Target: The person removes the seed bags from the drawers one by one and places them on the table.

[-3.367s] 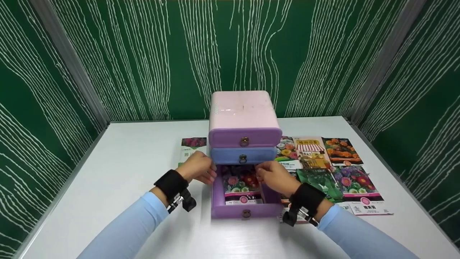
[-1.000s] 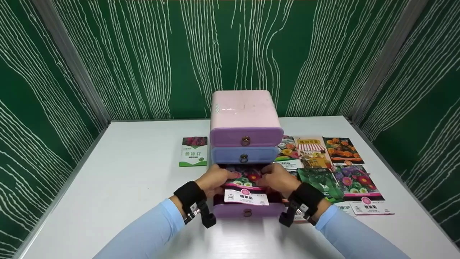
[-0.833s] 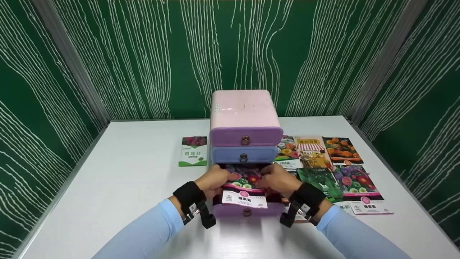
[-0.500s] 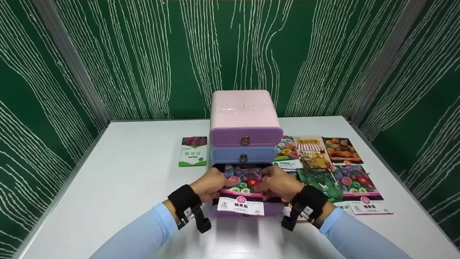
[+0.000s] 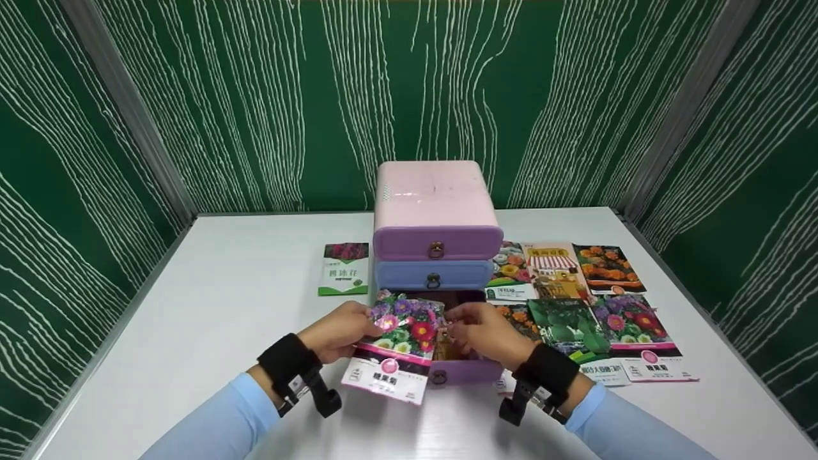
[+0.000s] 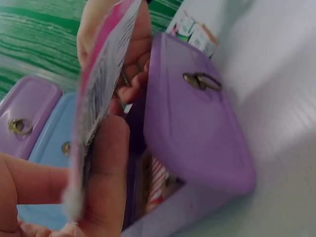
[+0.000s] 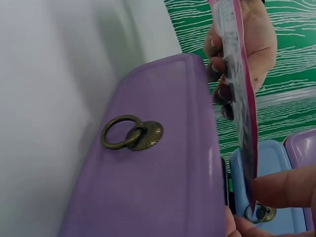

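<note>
In the head view my left hand (image 5: 342, 329) pinches a flower seed packet (image 5: 393, 345) by its left edge. The packet is tilted, with its white lower end out past the front of the purple bottom drawer (image 5: 470, 372). In the left wrist view, the thumb and a finger are on either side of the packet (image 6: 101, 84). My right hand (image 5: 489, 329) is over the drawer's right side, fingers loosely bent, fingertips close to the packet's right edge. Another packet (image 5: 445, 345) with a brown picture lies inside the pulled-out drawer, partly hidden.
A pink cabinet (image 5: 434, 191) stands behind, its purple top drawer (image 5: 409, 244) and blue middle drawer (image 5: 402, 275) pushed in. One green-and-white seed packet (image 5: 344, 271) lies to the left. Several more, including an orange-flower packet (image 5: 610, 268), lie at right.
The flower packet has come up out of the bottom drawer and swung left and toward me with my left hand. My right hand has let go of it, staying over the drawer.
</note>
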Demonstrator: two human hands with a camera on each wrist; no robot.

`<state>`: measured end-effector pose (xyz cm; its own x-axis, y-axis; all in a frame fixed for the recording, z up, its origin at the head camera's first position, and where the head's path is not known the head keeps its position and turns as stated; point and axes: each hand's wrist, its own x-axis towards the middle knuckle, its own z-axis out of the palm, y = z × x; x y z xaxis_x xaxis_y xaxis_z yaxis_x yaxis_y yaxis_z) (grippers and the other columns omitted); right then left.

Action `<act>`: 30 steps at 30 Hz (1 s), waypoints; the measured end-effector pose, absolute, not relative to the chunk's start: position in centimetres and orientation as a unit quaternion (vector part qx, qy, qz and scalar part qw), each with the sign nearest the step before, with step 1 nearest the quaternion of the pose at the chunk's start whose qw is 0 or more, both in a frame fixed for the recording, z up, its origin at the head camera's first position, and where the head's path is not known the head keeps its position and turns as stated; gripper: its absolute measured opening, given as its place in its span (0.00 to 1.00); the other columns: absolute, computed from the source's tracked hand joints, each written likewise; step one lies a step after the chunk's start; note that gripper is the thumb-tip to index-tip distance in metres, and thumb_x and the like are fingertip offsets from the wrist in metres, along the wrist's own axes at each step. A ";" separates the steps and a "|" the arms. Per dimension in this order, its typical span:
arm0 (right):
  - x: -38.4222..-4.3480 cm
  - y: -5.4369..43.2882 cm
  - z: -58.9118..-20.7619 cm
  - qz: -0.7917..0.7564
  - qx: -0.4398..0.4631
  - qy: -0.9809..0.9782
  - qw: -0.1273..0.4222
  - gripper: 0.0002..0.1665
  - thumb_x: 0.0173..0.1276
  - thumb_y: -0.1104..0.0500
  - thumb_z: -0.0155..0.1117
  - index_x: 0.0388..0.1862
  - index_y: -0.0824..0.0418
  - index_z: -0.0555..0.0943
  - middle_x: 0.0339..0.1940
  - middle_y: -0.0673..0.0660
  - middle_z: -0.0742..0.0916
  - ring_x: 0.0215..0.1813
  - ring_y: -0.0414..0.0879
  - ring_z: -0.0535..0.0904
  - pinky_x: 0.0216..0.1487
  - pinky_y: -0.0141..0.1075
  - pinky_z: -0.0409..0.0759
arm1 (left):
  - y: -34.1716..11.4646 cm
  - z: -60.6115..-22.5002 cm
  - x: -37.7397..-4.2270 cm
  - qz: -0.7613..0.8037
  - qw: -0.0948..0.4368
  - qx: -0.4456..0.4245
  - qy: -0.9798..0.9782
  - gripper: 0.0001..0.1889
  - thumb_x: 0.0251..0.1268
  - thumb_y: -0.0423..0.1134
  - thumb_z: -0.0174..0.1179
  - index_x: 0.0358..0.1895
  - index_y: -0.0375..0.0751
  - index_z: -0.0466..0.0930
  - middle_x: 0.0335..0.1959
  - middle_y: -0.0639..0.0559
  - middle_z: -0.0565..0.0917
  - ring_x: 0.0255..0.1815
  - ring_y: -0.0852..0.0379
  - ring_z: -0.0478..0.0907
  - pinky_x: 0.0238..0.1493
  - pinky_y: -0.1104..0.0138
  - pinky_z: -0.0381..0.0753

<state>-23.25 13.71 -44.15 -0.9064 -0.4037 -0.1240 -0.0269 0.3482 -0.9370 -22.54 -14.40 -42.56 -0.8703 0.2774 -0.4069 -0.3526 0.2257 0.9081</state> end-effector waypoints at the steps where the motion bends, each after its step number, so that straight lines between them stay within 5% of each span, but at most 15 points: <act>1: -23.2 13.7 -44.3 -0.551 -0.151 0.804 0.164 0.23 0.75 0.68 0.59 0.65 0.79 0.78 0.48 0.68 0.88 0.37 0.45 0.82 0.38 0.36 0.84 | -14.8 -42.6 -22.5 0.621 0.255 -0.020 0.741 0.08 0.75 0.27 0.56 0.52 0.31 0.81 0.42 0.48 0.87 0.42 0.55 0.87 0.47 0.62 0.89; 9: -23.1 13.3 -45.6 -0.494 -0.261 0.820 0.123 0.14 0.80 0.65 0.62 0.52 0.77 0.86 0.41 0.72 0.89 0.36 0.43 0.83 0.38 0.31 0.82 | -18.6 -42.8 -22.4 0.611 0.269 0.019 0.744 0.11 0.77 0.29 0.56 0.57 0.32 0.75 0.50 0.43 0.87 0.47 0.53 0.87 0.50 0.60 0.90; 17: -23.0 13.0 -46.6 -0.462 -0.325 0.815 0.129 0.11 0.76 0.55 0.73 0.40 0.62 0.95 0.29 0.62 0.92 0.22 0.30 0.66 0.28 0.26 0.64 | -22.5 -43.4 -22.3 0.616 0.266 0.029 0.741 0.15 0.80 0.30 0.55 0.63 0.31 0.71 0.53 0.43 0.88 0.49 0.54 0.88 0.53 0.59 0.90; 30: -22.7 13.0 -46.9 -0.462 -0.335 0.813 0.115 0.12 0.72 0.56 0.77 0.31 0.62 0.95 0.21 0.68 0.87 0.18 0.29 0.58 0.25 0.27 0.56 | -26.3 -44.1 -24.2 0.615 0.200 -0.034 0.762 0.25 0.68 0.27 0.61 0.66 0.29 0.65 0.48 0.44 0.85 0.43 0.54 0.86 0.44 0.65 0.89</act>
